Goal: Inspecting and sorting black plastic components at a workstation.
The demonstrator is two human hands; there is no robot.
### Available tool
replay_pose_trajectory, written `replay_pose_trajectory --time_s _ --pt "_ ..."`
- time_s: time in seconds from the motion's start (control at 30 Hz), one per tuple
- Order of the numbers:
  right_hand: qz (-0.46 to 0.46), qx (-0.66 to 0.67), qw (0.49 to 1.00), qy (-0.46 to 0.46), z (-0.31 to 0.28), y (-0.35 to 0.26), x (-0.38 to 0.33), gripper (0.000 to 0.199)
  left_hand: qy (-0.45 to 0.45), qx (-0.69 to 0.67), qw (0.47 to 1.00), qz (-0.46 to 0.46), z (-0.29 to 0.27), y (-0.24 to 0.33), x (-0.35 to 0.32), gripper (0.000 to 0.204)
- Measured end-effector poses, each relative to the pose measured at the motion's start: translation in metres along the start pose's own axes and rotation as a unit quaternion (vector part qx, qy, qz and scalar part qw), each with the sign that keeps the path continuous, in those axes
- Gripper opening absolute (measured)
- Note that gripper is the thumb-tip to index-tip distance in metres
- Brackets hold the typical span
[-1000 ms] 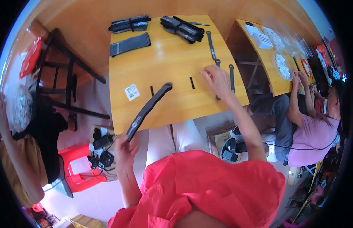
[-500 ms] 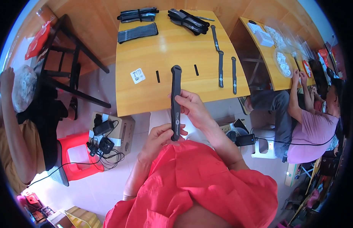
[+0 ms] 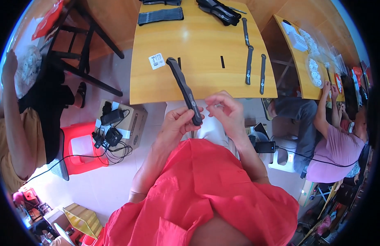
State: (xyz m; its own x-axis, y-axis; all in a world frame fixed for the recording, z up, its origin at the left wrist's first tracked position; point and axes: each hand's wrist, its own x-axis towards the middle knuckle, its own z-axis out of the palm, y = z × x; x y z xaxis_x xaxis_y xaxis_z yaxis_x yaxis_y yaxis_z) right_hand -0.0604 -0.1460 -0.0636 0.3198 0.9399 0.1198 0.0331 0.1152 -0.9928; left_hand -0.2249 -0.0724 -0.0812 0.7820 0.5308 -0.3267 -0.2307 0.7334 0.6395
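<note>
My left hand [image 3: 179, 121] grips the near end of a long black curved handle piece [image 3: 182, 87], which slants up and left over the front edge of the yellow wooden table [image 3: 198, 39]. My right hand [image 3: 223, 108] hovers just right of that end, thumb and fingers pinched together as if on a tiny part; what lies between them is too small to see. Two short black pins [image 3: 222, 62] lie on the table beyond the piece.
Three more black strips [image 3: 249, 64] lie at the table's right, stacks of black parts [image 3: 161, 15] at the back, a white label [image 3: 157, 61] at the left. A box of cables [image 3: 116, 125] and red stool [image 3: 79, 147] stand left. People sit at both sides.
The black piece has tilted from upright to slanting left. It now sits in my left hand alone; my right hand has come off it and pinches beside its near end.
</note>
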Motion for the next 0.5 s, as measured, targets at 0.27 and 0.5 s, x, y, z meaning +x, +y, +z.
replay_pose_trajectory --time_s 0.27,0.5 --pt "-0.051 -0.055 0.995 -0.066 -0.002 -0.018 -0.007 0.019 0.005 -0.004 1.000 0.016 0.011 0.004 0.004 0.024" --pt "-0.098 -0.106 0.987 -0.076 -0.007 -0.014 -0.005 0.016 0.015 0.033 0.999 0.032 0.017 0.007 0.000 0.025"
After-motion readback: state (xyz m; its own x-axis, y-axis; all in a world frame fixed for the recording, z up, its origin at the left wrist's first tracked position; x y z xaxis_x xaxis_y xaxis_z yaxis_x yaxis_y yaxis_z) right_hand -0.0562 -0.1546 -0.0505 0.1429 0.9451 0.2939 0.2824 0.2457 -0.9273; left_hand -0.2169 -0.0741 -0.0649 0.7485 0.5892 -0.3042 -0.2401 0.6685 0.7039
